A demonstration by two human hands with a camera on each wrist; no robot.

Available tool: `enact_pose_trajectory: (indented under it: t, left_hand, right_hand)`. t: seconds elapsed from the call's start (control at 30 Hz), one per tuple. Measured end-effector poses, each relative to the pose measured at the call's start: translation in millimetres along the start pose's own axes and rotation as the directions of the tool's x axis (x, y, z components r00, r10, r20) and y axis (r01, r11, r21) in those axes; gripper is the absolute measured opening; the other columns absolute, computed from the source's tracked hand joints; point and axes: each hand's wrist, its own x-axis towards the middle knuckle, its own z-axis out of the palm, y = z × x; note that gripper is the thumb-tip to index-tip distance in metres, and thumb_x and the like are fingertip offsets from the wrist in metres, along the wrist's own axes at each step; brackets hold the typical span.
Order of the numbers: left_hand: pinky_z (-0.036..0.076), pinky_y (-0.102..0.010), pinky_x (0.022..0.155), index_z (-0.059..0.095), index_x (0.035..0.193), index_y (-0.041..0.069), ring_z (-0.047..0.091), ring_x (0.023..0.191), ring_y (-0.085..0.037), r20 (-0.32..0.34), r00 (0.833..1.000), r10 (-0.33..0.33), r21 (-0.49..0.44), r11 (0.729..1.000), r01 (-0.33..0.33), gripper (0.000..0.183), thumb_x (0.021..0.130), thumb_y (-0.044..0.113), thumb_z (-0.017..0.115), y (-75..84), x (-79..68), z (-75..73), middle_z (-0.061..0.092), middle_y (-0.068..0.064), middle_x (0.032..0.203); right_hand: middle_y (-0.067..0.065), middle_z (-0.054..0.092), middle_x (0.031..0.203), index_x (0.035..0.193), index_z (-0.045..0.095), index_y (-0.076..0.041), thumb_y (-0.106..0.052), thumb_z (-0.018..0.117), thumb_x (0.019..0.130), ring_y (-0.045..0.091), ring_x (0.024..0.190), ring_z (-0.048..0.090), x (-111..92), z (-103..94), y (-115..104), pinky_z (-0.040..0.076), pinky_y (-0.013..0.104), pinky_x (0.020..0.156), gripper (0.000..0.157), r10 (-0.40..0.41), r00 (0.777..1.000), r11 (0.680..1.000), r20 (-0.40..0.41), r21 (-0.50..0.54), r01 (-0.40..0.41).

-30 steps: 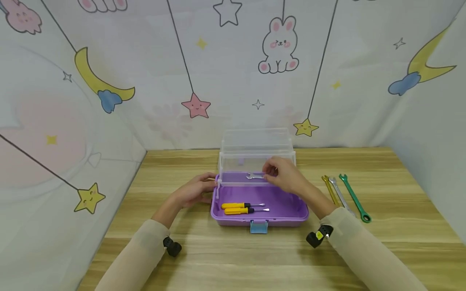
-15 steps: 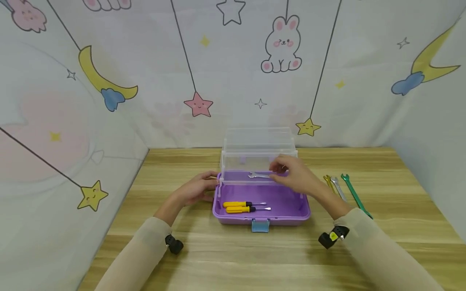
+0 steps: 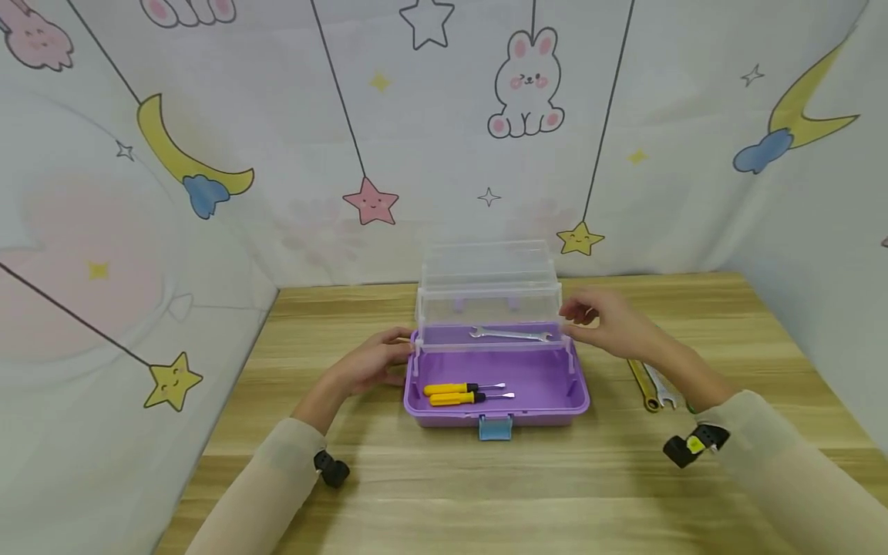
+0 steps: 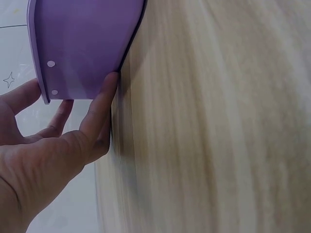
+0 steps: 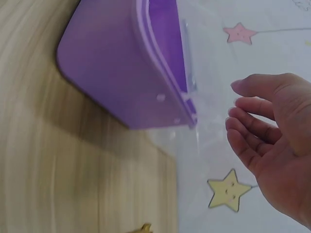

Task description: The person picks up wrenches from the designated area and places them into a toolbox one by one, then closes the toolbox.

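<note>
Now left hand [image 3: 371, 364] steadies the toolbox [image 3: 496, 393] — right hand [image 3: 602, 324] hovers, empty.

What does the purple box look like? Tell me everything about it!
The purple box is a plastic toolbox sitting on the wooden table. It stands open, with a clear tray and lid raised at the back and a blue latch in front. Two yellow-handled screwdrivers lie side by side in the bottom, and a silver wrench lies in the tray. The left hand rests against its left end; the right hand hovers open beside its right end.
</note>
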Motion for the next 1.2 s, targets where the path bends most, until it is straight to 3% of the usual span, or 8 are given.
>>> enact_pose_trajectory:
  t: [0.2, 0.57, 0.93, 1.2]
  left_hand:
    - [0.056, -0.058, 0.101, 0.045, 0.151, 0.001, 0.054, 0.138, -0.037, -0.029, 0.999, -0.023, -0.009, 1.0, 0.023, 0.043, 0.111, 0.016, 0.051, -4.8, -1.7, -1.7, 0.055, -0.023, 0.146]
    - [0.054, -0.06, 0.103, 0.045, 0.149, 0.001, 0.052, 0.14, -0.041, -0.003, 1.0, -0.019, -0.012, 1.0, 0.019, 0.04, 0.111, 0.015, 0.051, -3.3, -1.2, -1.4, 0.051, -0.023, 0.149]
    - [0.053, -0.061, 0.104, 0.042, 0.151, -0.001, 0.05, 0.141, -0.043, 0.017, 1.0, -0.005, -0.004, 1.0, 0.005, 0.045, 0.111, 0.017, 0.052, -1.3, 0.3, -1.6, 0.05, -0.024, 0.15]
    - [0.053, -0.06, 0.105, 0.042, 0.153, 0.001, 0.051, 0.14, -0.039, 0.031, 0.999, -0.017, -0.018, 1.0, 0.018, 0.046, 0.111, 0.016, 0.051, 1.1, 1.7, -4.1, 0.054, -0.025, 0.149]
  right_hand:
    - [0.012, 0.072, 0.105, 0.113, 0.072, 0.001, -0.009, 0.079, 0.096, 0.022, 0.093, 0.064, -19, -4.5, 28, 0.059, 0.046, 0.085, 0.021, 0.047, 0.999, 0.999, -0.021, -0.014, -0.048]
    - [0.01, 0.07, 0.104, 0.118, 0.07, 0.008, -0.012, 0.078, 0.098, 0.022, 0.094, 0.063, -58, -8.8, 72, 0.059, 0.028, 0.08, 0.029, 0.219, 0.976, 0.974, -0.018, -0.048, -0.22]
    - [0.011, 0.071, 0.105, 0.123, 0.067, 0.009, -0.015, 0.077, 0.099, 0.021, 0.094, 0.065, -83, 2.4, 92, 0.059, 0.025, 0.078, 0.036, 0.285, 0.958, 0.957, -0.024, -0.053, -0.286]
    - [0.01, 0.071, 0.101, 0.12, 0.069, 0.008, -0.016, 0.078, 0.098, 0.021, 0.09, 0.067, -85, 9.1, 90, 0.059, 0.028, 0.075, 0.034, 0.293, 0.954, 0.95, -0.067, -0.089, -0.298]
